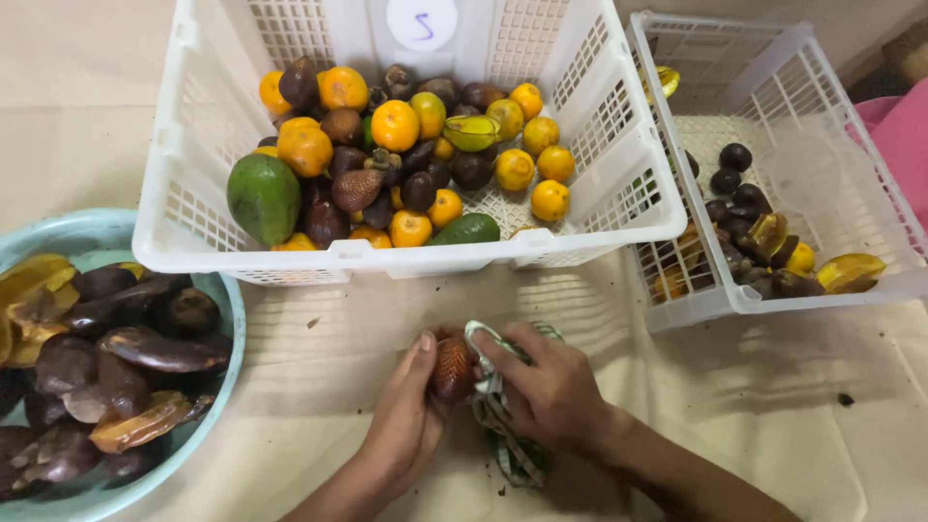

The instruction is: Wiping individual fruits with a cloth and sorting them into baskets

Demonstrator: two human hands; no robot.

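My left hand (406,416) grips a scaly reddish-brown snake fruit (452,367) low in the middle of the view. My right hand (546,387) holds a green-and-white checked cloth (498,425) pressed against the fruit's right side. Both hands rest just above the beige cloth-covered surface (319,358), in front of the big white basket (406,253).
The big white basket holds oranges (394,124), a green avocado (263,198), snake fruits and dark round fruits. A second white basket (773,290) at right holds dark fruits and yellow pieces. A teal bowl (230,338) at left contains dark and yellow peels. A pink item (904,135) sits far right.
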